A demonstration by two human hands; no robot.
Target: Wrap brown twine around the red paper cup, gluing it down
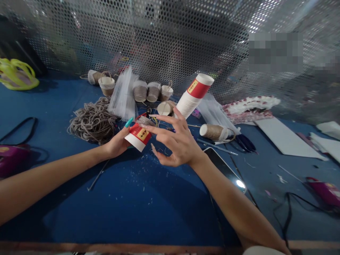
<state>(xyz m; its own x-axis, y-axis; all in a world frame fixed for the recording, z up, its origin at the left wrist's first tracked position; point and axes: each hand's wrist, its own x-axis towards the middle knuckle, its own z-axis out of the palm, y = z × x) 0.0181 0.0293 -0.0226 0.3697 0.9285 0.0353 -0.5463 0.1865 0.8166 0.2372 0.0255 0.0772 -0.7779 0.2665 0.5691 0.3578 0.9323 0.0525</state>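
Observation:
My left hand (120, 142) is closed around a red and white paper cup (138, 136), which it holds tilted above the blue table. Grey cord (145, 121) is wound at the cup's upper end. My right hand (176, 140) is at the cup's right side, fingers spread, with the index and middle fingertips at the wound cord. Whether those fingertips press on the cord or hold its strand is hard to make out. Behind the cup lies a large heap of grey cord (92, 120). A tilted stack of paper cups (195, 94) stands behind my right hand.
Several cord-wrapped cups (140, 91) line the back by the perforated metal panel (159, 42). White mesh strips (123, 94) lie among them. A phone (224, 168) is near my right forearm. Dark-handled scissors (245, 142) and white boards (289, 138) lie right; purple objects (13, 157) sit at the sides.

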